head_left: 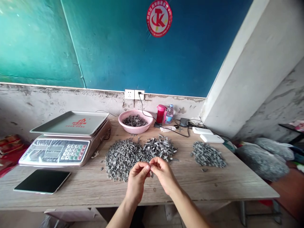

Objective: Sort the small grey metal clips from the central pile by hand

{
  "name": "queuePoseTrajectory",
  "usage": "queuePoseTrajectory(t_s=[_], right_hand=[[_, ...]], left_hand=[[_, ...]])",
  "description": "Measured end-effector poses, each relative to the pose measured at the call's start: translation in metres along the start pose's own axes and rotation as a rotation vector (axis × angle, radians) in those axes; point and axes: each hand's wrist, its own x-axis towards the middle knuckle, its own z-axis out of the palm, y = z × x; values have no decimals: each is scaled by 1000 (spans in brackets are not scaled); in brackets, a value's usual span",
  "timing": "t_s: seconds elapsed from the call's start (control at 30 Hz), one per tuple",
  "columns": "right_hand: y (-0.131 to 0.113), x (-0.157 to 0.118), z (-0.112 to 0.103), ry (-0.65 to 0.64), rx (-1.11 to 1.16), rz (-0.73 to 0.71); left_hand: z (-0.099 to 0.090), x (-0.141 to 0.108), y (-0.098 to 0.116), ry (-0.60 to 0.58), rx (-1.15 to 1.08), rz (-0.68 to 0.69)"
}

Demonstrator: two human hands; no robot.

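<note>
Both hands are above the wooden table (201, 186), close to the front edge. The left hand (136, 181) and the right hand (163, 174) come together in the middle, and they are not open: thumb and fingers of each hand are bent and the fingertips (147, 167) meet. Between them they seem to pinch a small grey strip (151, 174), but the fingers hide most of it, so I cannot tell its exact shape

Just behind the hands is a big pile of dark grey strips (121, 164), and it touches a pile of lighter grey strips (160, 148). A third pile of grey strips (208, 154) lies apart on the right. Some loose pieces (102, 168) lie on the wood near the piles. A pink plastic basket (135, 129) with more strips stands behind them, and a digital scale (59, 148) stands on the left, beside a black tablet (42, 181)

The small strip could slip from the fingertips, because it is thin and the grip is so small. If it falls in the piles, it is hard to find again. The two middle piles have no gap, so their strips can mix easily. Also a wrist moving low could push the front of the big pile and spread it on the table
</note>
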Motion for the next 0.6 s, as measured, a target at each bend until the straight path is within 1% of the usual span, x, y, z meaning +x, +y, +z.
queuePoseTrajectory(t_s=[0.1,0.17,0.27,0.37,0.47,0.6], right_hand=[[5,0,9,47,29,-43],[5,-1,13,43,46,-56],[-3,-4,14,-1,79,-28],[-15,-8,11,-68,129,42],[-25,-12,9,-127,154,93],[-36,-19,8,-197,109,103]], left_hand=[[3,-2,-2,97,-147,-6],[3,-3,0,109,-200,-12],[1,-5,8,63,-268,-49],[-1,-6,18,12,-304,-56],[-1,-7,27,-58,-254,-25],[-2,-8,36,-141,-142,51]])
